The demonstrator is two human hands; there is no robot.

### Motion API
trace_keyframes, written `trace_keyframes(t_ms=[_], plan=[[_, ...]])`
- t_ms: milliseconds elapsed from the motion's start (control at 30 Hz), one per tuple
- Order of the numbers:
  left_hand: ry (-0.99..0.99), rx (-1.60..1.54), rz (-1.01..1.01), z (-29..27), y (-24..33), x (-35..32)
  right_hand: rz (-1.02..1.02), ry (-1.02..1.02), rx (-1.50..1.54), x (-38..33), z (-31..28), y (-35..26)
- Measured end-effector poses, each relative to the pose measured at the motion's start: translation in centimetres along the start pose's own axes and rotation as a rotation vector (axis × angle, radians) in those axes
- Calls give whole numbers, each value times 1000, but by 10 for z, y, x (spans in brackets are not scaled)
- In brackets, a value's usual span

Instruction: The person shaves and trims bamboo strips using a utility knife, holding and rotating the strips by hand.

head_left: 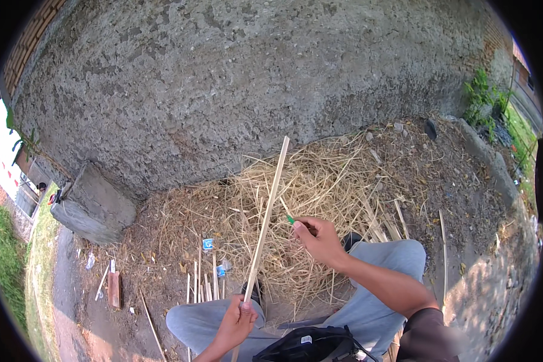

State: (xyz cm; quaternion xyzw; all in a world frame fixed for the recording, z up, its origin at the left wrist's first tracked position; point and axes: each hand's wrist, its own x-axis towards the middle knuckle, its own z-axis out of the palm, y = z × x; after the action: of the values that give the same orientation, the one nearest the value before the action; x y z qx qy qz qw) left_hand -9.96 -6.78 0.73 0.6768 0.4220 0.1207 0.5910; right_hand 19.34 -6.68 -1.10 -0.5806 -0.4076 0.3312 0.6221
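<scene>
Bamboo strip (265, 220) is the thing in hand in the head view: a long pale sliver, clasped near its lower end by the left hand (236, 323), fingers closed around it just above the knees, so that it rises steeply away from that grip, leaning a little to the right, its tip ending in front of the rough grey wall (223, 78). Right of the strip and well above the left grip, the right hand (321, 240) is closed on a small green-handled tool (291, 219), whose tip comes close to the strip's middle; whether it touches I cannot tell. By my judgement this is a trimming or shaving pass along the strip, and a clean stroke calls for a firm low grip and a steady tool edge. Beyond both hands a heap of dry shavings (320, 181) covers bare earth, with cut slats (202, 283) left of the lower grip and a concrete block (93, 205) farther left, outdoors.
</scene>
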Motion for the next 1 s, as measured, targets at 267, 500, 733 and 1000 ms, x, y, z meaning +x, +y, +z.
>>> trace_keyframes(t_ms=[267, 500, 733, 1000], plan=[[-175, -534, -402, -12, 27, 11, -258, 8, -239, -14, 3, -12], [-141, -579, -388, 3, 29, 24, -589, -119, -371, -33, 9, -10], [-105, -551, -366, 4, 28, 32, -755, -85, -652, -42, 13, -3], [-54, -495, -339, 9, 31, 38, -705, -140, -740, -44, 14, -3]])
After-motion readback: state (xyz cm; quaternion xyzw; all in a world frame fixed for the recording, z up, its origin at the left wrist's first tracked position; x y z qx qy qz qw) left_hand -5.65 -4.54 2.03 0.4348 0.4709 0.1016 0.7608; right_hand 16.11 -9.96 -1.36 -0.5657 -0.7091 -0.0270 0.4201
